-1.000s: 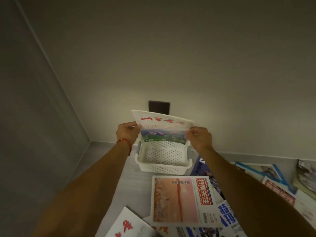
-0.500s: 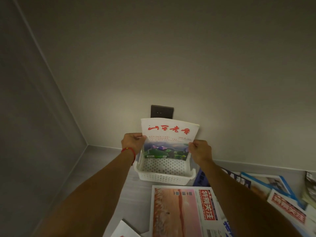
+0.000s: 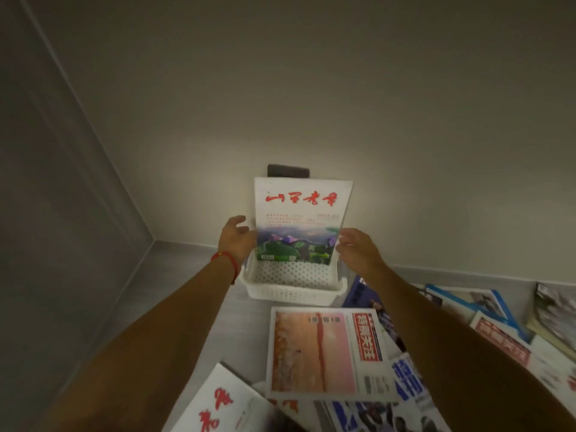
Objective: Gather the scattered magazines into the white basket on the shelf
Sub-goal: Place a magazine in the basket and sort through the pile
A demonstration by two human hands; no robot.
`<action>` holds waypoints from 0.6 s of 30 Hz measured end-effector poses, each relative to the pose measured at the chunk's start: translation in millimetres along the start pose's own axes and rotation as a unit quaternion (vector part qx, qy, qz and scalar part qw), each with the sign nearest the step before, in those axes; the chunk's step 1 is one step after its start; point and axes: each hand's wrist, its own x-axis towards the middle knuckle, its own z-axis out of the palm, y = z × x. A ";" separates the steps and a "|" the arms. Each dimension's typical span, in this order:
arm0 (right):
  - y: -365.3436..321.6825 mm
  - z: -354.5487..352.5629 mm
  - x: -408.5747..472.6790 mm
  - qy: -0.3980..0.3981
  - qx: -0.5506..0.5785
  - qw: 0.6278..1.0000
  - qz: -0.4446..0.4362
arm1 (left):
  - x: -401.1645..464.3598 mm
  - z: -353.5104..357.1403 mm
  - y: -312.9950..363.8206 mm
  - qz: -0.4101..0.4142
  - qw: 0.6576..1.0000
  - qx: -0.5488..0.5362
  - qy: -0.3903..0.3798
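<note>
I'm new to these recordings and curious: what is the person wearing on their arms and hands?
Both forearms are bare, with no sleeves in view, and the hands wear no gloves. The left hand has a thin red string bracelet around its wrist. The right hand and its wrist show nothing worn: no watch, ring or band is visible.

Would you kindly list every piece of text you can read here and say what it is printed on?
"山西老年", red brush script, apparently: upright magazine in the white basket.
"特别关注": red box on the flat pink-cover magazine.
All other print: too blurred.
</note>
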 end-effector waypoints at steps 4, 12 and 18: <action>28.3 -3.1 -60.9 -0.038 -0.021 0.997 -0.059 | -48.4 -0.8 -31.2 0.047 0.997 0.044 0.044; 76.2 45.4 -206.7 -0.308 -0.186 0.920 -0.155 | -169.0 -29.2 -149.3 0.022 0.970 0.240 -0.005; 80.9 115.6 -276.9 -0.222 -0.334 0.906 -0.131 | -227.2 -71.0 -211.8 -0.090 0.872 0.475 0.079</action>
